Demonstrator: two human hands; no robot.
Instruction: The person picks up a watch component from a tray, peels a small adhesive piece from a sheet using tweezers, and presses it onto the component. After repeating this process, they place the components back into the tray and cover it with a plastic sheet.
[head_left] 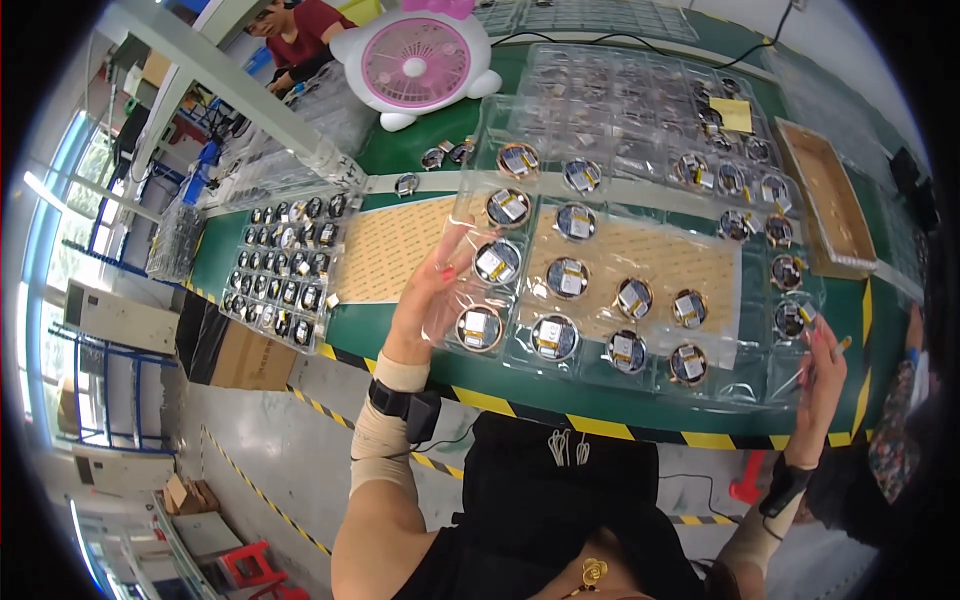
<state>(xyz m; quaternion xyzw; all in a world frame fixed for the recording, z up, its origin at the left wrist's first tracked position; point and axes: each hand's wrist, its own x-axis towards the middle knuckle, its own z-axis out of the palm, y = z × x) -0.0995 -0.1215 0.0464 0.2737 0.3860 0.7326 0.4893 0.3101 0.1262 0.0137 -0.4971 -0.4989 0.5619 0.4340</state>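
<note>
A clear plastic blister tray (733, 388) spans the space between my hands, tilted over the bench. Round electronic modules (568, 278), each with a small silver-and-yellow battery on top, sit in several of its pockets. My left hand (428, 292) grips the tray's left edge, fingers behind the film and partly seen through it. Closed around the lower right corner is my right hand (824, 378). By its fingertips a short thin stick (842, 346) pokes out; its kind is unclear.
Beneath the tray lie brown patterned sheets (385, 250) on the green bench. More filled trays stand at left (280, 262) and behind (620, 85). A pink-and-white fan (415, 62), a shallow cardboard box (825, 195) and a metal post (250, 95) stand around. Co-workers sit far left and right.
</note>
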